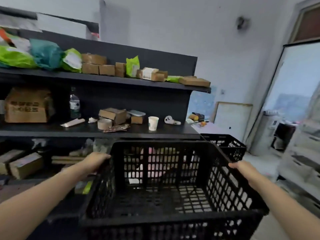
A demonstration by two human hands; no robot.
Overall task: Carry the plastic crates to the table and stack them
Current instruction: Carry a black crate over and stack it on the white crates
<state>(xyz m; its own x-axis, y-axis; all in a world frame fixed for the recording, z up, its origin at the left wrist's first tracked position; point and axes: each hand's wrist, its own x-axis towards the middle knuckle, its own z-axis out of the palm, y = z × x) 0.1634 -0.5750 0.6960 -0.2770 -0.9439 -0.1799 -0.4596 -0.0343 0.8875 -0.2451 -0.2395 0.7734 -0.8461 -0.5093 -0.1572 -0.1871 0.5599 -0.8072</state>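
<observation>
A large black plastic crate (161, 196) with lattice walls fills the lower middle of the head view, held up in front of me. My left hand (96, 161) grips its left rim near the far corner. On the opposite side, my right hand (242, 168) clasps the right rim. The crate is empty inside. A second black plastic crate (225, 144) stands farther off to the right, beyond the shelf's end, on or near the floor.
A dark shelving unit (103, 130) runs along the left, loaded with cardboard boxes, green bags, a water bottle (74, 104) and a paper cup (153, 123). A glass door (294, 94) and a metal rack stand at the right. A pale table surface (207, 128) lies past the shelf.
</observation>
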